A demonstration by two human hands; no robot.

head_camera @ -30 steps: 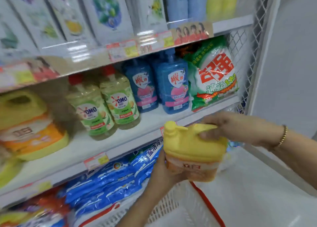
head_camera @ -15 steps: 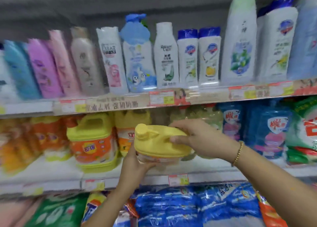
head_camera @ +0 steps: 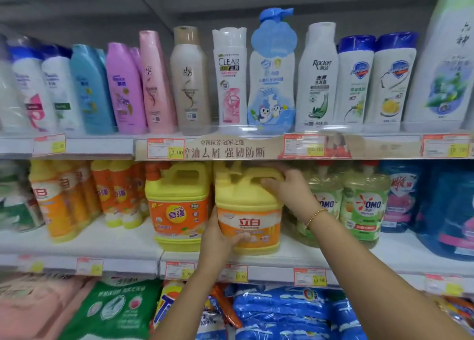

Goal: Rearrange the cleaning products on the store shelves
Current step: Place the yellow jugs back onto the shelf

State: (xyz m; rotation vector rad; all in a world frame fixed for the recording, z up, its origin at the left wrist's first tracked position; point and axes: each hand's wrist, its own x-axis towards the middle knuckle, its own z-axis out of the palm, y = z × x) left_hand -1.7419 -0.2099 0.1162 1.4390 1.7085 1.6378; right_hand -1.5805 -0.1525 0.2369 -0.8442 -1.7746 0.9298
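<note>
my right hand (head_camera: 287,188) curled over the handle, my left hand (head_camera: 220,234) cupping the lower front corner of the yellow detergent jug (head_camera: 248,206) | jug upright on the middle shelf (head_camera: 102,244), just beside the Keon jug (head_camera: 177,203) at its left, OMO bottles (head_camera: 364,206) right | smooth hard plastic, glossy orange label, boxy | likely push straight back

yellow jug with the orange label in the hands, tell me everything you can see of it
The yellow plastic jug with the orange and white label stands upright at the middle shelf, between a similar yellow jug with an orange label and green-labelled clear bottles. It has a moulded top handle and a squarish body; its cap is hard to make out. The left hand grips its lower left corner, and the right hand holds the handle. Whether its base rests on the shelf is unclear.
</note>
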